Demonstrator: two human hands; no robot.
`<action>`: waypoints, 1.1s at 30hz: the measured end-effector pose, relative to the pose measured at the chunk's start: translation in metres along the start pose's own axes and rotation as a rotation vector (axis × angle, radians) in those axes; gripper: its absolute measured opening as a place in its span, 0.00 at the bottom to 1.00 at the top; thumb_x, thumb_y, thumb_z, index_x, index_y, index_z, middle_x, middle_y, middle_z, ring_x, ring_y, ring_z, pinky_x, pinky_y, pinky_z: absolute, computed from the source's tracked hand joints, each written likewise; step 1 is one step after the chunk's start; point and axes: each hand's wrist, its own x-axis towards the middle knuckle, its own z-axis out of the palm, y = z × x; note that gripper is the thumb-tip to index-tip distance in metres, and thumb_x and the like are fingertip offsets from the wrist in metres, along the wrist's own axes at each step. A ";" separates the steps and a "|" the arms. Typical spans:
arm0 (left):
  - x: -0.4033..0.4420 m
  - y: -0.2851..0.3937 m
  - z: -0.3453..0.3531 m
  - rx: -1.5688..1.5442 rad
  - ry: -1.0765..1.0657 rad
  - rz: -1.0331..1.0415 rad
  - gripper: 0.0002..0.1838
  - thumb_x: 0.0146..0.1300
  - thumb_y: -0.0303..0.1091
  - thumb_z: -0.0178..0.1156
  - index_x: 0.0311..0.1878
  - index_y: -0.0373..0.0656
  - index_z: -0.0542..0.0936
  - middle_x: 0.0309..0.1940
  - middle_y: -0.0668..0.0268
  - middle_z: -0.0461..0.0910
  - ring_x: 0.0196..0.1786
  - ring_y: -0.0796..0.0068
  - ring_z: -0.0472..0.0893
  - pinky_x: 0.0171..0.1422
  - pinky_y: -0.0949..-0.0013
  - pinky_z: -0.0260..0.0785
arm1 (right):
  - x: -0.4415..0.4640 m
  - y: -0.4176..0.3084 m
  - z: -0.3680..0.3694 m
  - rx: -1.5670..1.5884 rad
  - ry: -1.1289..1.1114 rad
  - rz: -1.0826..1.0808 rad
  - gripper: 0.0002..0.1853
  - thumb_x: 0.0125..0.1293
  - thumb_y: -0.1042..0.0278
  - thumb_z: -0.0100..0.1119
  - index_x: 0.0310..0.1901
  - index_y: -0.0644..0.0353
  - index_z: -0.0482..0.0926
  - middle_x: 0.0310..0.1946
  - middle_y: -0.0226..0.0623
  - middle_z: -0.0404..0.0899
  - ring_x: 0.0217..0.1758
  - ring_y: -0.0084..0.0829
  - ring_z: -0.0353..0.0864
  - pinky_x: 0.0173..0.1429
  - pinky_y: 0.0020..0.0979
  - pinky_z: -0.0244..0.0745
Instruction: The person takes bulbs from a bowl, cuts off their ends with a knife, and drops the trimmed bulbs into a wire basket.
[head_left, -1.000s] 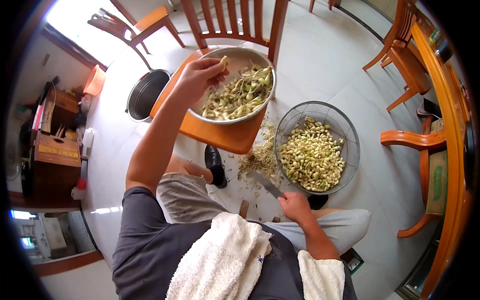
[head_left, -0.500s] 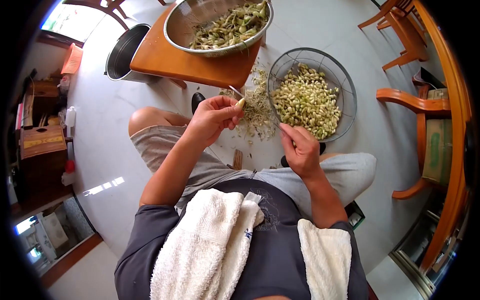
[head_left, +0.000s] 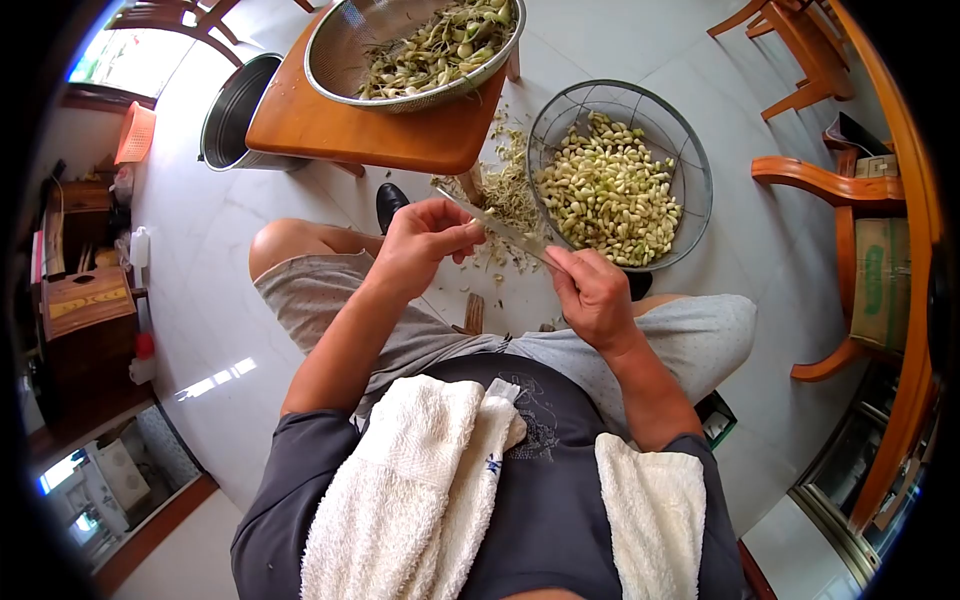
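Note:
My left hand (head_left: 418,248) pinches a small pale onion bulb (head_left: 476,227) between thumb and fingers, most of it hidden. My right hand (head_left: 597,298) grips a knife (head_left: 512,236), its handle covered by the fingers. The blade points up and left, and lies against or just over the bulb at my left fingertips. Beyond my right hand, a round wire-framed basket (head_left: 697,222) on the floor holds many clean, pale bulbs (head_left: 610,190). Dry trimmings (head_left: 508,198) are scattered on the floor between the basket and the stool.
A perforated metal colander (head_left: 335,55) with untrimmed bulbs (head_left: 440,55) stands on a wooden stool (head_left: 330,135). A dark metal bucket (head_left: 228,125) is left of it. Wooden chairs (head_left: 815,65) line the right side. White towels (head_left: 410,470) hang over my shoulders.
The knife blade has come up flatter across to the bulb, my right hand turning with it. My left hand still holds the bulb. The whole view has shifted slightly.

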 end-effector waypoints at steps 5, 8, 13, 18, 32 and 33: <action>-0.005 0.013 -0.004 -0.125 -0.066 0.004 0.09 0.63 0.29 0.62 0.43 0.36 0.78 0.32 0.61 0.82 0.31 0.77 0.79 0.36 0.74 0.71 | -0.023 0.041 0.006 -0.208 -0.167 0.313 0.08 0.60 0.68 0.58 0.34 0.64 0.80 0.23 0.44 0.76 0.27 0.40 0.76 0.33 0.35 0.71; -0.004 0.006 -0.006 -0.298 -0.060 -0.041 0.09 0.65 0.28 0.59 0.47 0.38 0.76 0.36 0.59 0.82 0.34 0.74 0.80 0.38 0.73 0.71 | -0.016 0.033 0.001 -0.121 -0.185 0.432 0.10 0.60 0.67 0.59 0.31 0.66 0.78 0.20 0.45 0.74 0.22 0.37 0.72 0.31 0.33 0.69; 0.007 -0.007 -0.004 -0.517 0.050 -0.086 0.07 0.64 0.26 0.57 0.46 0.40 0.75 0.40 0.59 0.80 0.38 0.72 0.79 0.43 0.70 0.72 | -0.007 0.019 0.005 0.085 -0.085 0.459 0.09 0.60 0.66 0.60 0.30 0.65 0.79 0.23 0.49 0.76 0.27 0.47 0.77 0.32 0.38 0.69; 0.015 -0.025 -0.019 -0.600 0.021 -0.024 0.07 0.63 0.24 0.58 0.44 0.40 0.75 0.35 0.63 0.78 0.35 0.74 0.77 0.41 0.71 0.72 | -0.002 0.004 0.005 0.185 -0.031 0.395 0.07 0.61 0.69 0.60 0.34 0.65 0.80 0.22 0.44 0.75 0.23 0.39 0.74 0.30 0.34 0.67; 0.010 -0.031 0.005 -0.623 0.089 -0.091 0.04 0.65 0.24 0.56 0.42 0.39 0.74 0.35 0.61 0.80 0.36 0.71 0.81 0.41 0.72 0.76 | -0.005 -0.007 0.008 0.112 0.045 0.166 0.08 0.60 0.76 0.60 0.41 0.65 0.81 0.24 0.40 0.76 0.24 0.35 0.74 0.29 0.30 0.69; 0.010 -0.033 0.006 -0.642 0.078 -0.096 0.03 0.65 0.24 0.56 0.41 0.39 0.74 0.35 0.62 0.80 0.36 0.71 0.81 0.41 0.72 0.76 | -0.005 -0.007 0.008 0.088 0.056 0.126 0.08 0.60 0.77 0.60 0.41 0.66 0.81 0.24 0.40 0.76 0.23 0.33 0.74 0.29 0.29 0.69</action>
